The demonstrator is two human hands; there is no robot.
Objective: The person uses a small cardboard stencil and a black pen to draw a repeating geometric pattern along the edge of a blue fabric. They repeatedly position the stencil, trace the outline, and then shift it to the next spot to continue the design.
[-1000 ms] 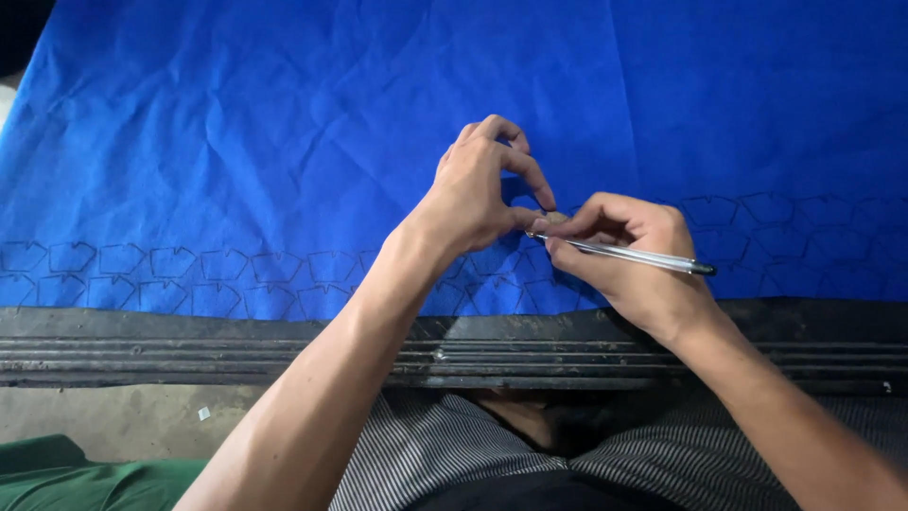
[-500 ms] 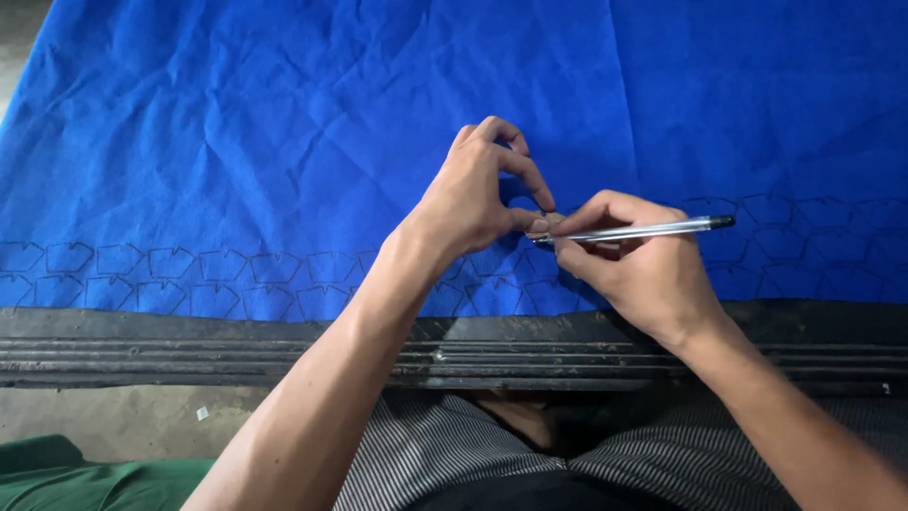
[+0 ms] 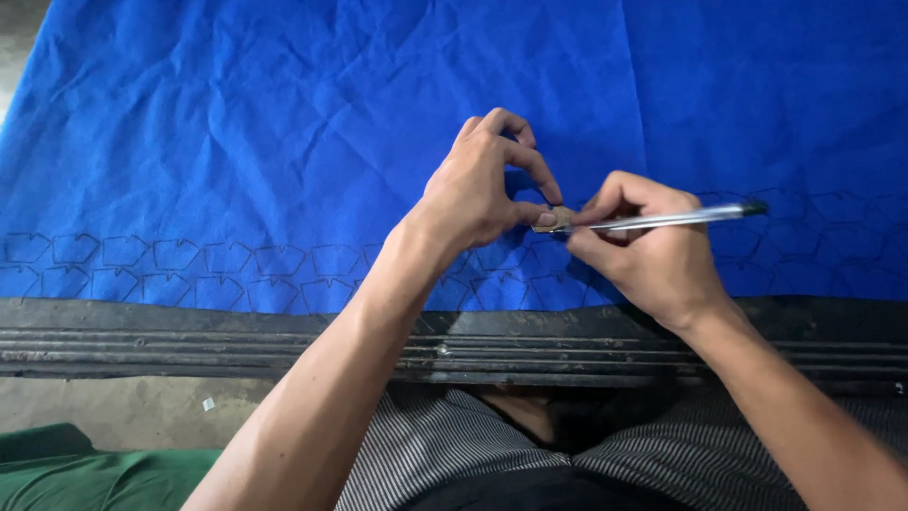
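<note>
A blue cloth [image 3: 284, 123] lies spread over the bench, its near edge by a dark grooved rail [image 3: 189, 345]. Rows of small drawn outlines [image 3: 189, 260] run along the near part of the cloth from left to right. The left hand [image 3: 482, 189] rests on the cloth near the middle, fingers curled, thumb and forefinger pressing a small tan template [image 3: 553, 220] flat against the fabric. The right hand [image 3: 653, 251], just to its right and touching the template, is closed around a silver pen [image 3: 676, 220] that lies nearly level, its tip at the template's edge and its dark cap pointing right. Striped trousers [image 3: 454, 454] show below the rail, and a green cloth [image 3: 66, 468] lies at the near left.
</note>
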